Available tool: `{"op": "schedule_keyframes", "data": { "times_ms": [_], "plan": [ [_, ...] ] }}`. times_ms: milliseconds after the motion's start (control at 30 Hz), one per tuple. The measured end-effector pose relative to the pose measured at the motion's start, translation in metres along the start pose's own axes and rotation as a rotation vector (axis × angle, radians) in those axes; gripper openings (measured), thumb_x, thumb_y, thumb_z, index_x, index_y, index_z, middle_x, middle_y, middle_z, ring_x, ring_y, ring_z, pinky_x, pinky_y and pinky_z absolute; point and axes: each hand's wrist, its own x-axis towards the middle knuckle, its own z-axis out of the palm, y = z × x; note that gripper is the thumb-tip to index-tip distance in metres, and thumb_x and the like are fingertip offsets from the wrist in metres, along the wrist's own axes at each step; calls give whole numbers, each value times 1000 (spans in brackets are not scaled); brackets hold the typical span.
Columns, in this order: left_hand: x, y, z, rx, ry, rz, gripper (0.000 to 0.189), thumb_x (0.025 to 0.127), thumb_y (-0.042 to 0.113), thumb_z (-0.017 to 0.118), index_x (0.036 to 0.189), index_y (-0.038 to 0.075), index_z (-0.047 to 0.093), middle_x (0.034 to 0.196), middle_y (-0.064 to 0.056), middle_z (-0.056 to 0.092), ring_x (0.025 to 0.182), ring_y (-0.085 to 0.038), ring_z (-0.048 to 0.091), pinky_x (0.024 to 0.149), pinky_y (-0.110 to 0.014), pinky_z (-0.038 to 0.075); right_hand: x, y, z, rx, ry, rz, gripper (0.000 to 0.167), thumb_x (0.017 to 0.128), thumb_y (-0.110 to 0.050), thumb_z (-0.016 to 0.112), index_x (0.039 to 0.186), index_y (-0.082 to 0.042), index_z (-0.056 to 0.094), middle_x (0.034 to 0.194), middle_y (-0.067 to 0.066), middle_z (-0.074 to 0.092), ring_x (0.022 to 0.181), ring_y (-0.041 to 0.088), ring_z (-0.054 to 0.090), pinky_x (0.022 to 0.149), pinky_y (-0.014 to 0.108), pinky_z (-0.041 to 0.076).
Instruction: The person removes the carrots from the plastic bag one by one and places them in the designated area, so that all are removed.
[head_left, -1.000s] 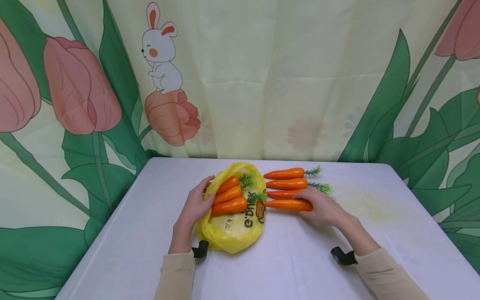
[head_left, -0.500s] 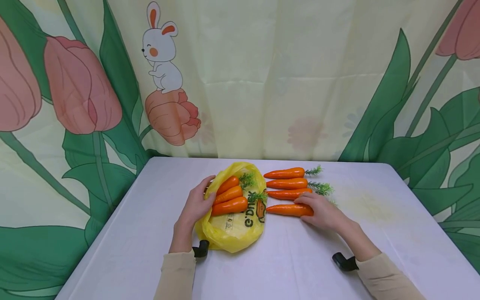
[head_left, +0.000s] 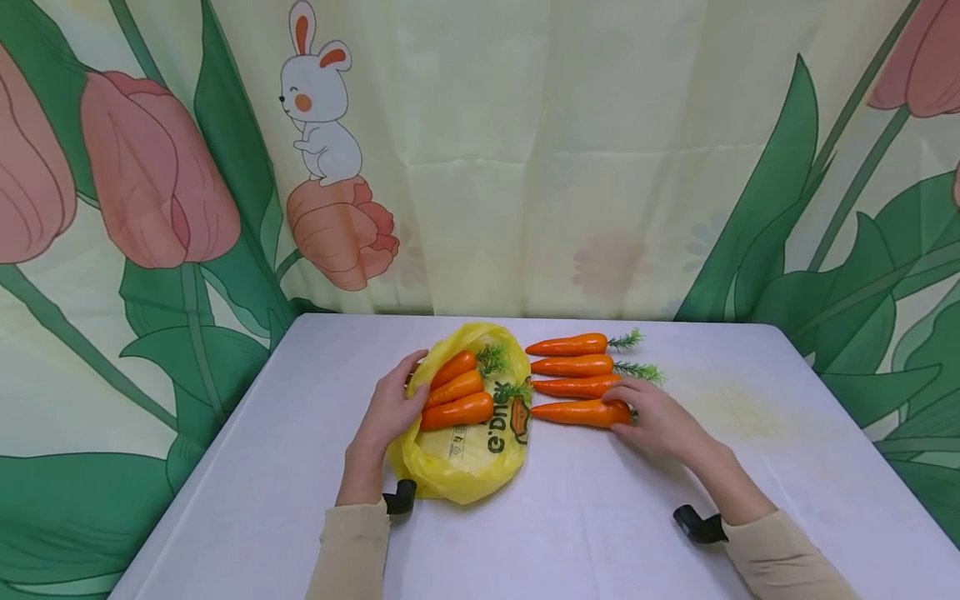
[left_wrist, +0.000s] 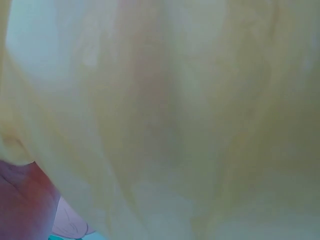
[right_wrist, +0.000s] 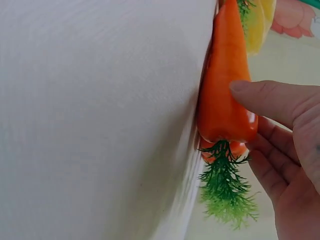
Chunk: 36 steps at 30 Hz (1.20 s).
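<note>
In the head view, my left hand (head_left: 390,402) grips the left rim of a yellow plastic bag (head_left: 468,483). The bag's mouth faces up, and several orange carrots (head_left: 459,412) with green tops lie inside it. Yellow film fills most of the left wrist view. To the right of the bag, carrots lie side by side in a row, tips toward it. My right hand (head_left: 652,415) pinches the thick end of the nearest carrot (head_left: 577,412). In the right wrist view its thumb (right_wrist: 245,91) presses on that carrot, the fingers are behind it, and the leafy top (right_wrist: 227,190) hangs free.
Beyond the held carrot lie the row's other carrots, among them the farthest carrot (head_left: 570,345). Everything rests on a table with a white cloth (head_left: 247,500). Behind the far edge hangs a curtain (head_left: 480,208) printed with tulips and a rabbit.
My right hand has slid rightward along the nearest carrot toward its leafy end. That carrot shifted toward me, then slightly back toward the row. The left hand and bag have stayed in place.
</note>
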Motion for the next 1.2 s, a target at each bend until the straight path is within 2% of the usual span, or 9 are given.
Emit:
{"op": "schedule_keyframes", "data": {
  "times_ms": [567, 933, 1200],
  "plan": [
    [-1, 1, -2, 6, 6, 4, 54, 98, 12, 59, 151, 12, 45, 130, -12, 59, 103, -28, 58, 92, -45, 52, 5, 4, 5, -20, 24, 25, 34, 82, -6, 82, 114, -5, 71, 128, 20, 60, 122, 43, 53, 101, 59, 44],
    [-1, 2, -2, 6, 4, -13, 54, 99, 12, 59, 151, 13, 45, 131, -11, 59, 104, -27, 58, 94, -45, 52, 4, 3, 5, 11, 29, 30, 33, 85, -7, 80, 116, -4, 70, 130, 21, 59, 124, 45, 51, 102, 61, 41],
    [-1, 2, -2, 6, 5, 0, 54, 98, 12, 59, 151, 12, 45, 130, -12, 60, 103, -27, 58, 93, -45, 52, 6, 1, 4, 40, 40, 17, 37, 86, -9, 79, 121, -4, 69, 133, 20, 58, 126, 43, 50, 104, 60, 40]
  ]
}}
